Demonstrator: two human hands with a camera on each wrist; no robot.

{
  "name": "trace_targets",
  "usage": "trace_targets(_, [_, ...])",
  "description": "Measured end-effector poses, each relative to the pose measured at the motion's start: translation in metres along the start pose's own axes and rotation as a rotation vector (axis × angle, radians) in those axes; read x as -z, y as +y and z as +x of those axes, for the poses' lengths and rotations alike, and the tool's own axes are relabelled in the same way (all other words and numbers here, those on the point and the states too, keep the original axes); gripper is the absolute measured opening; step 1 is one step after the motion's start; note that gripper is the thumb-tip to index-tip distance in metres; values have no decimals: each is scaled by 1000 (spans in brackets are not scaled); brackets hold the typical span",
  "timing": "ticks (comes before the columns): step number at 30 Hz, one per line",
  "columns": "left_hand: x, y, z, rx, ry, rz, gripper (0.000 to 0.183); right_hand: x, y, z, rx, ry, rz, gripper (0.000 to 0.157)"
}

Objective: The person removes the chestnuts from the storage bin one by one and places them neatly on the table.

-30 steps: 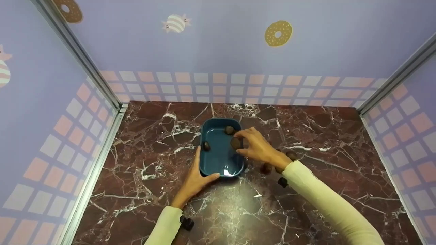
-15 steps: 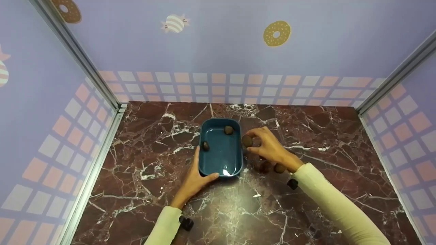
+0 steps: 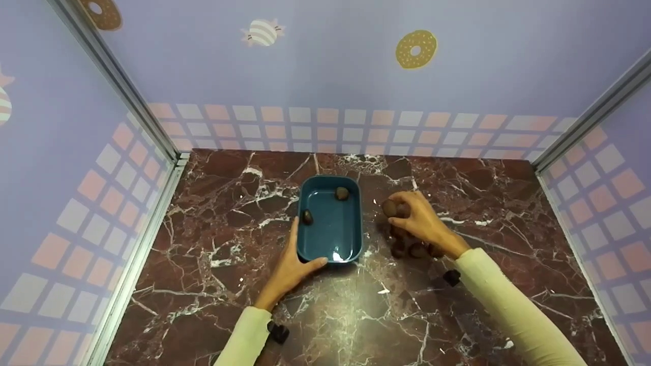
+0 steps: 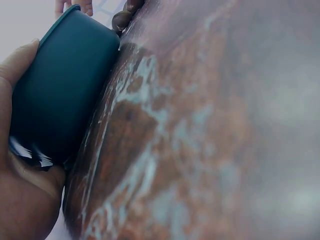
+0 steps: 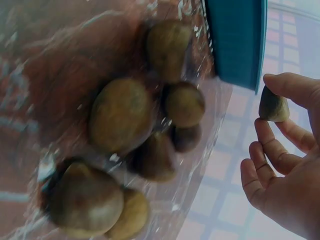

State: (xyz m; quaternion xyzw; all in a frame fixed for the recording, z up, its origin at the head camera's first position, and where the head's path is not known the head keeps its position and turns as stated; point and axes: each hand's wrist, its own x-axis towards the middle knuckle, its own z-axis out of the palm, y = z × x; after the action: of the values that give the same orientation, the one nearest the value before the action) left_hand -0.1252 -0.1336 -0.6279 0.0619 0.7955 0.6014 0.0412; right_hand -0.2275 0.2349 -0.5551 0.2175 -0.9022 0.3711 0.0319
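My left hand (image 3: 291, 267) holds the near left corner of a deep teal rectangular dish (image 3: 329, 236), thumb on the near side and fingers along the left wall. Inside the dish lie two brown chestnuts, one chestnut (image 3: 342, 193) by the far right corner and another chestnut (image 3: 307, 217) by the left wall. Right of the dish, my right hand (image 3: 421, 221) pinches a chestnut (image 5: 274, 106) between thumb and fingertips. Several loose chestnuts (image 5: 122, 115) lie on the tabletop close by, partly covered by this hand in the head view.
The tabletop (image 3: 229, 203) is dark red marble with white veins. Lilac walls printed with sweets and pink and white squares (image 3: 328, 117) enclose it at the back and both sides, with metal rails (image 3: 137, 274) along the edges.
From over the dish's right part, my right hand has moved rightward past the rim with the chestnut still pinched. My left hand and the dish have stayed in place.
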Motion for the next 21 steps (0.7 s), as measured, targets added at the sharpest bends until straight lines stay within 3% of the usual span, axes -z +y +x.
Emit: trace_targets(21, [0, -1, 0, -13, 16, 23, 131, 14, 57, -12, -65, 28, -6, 46])
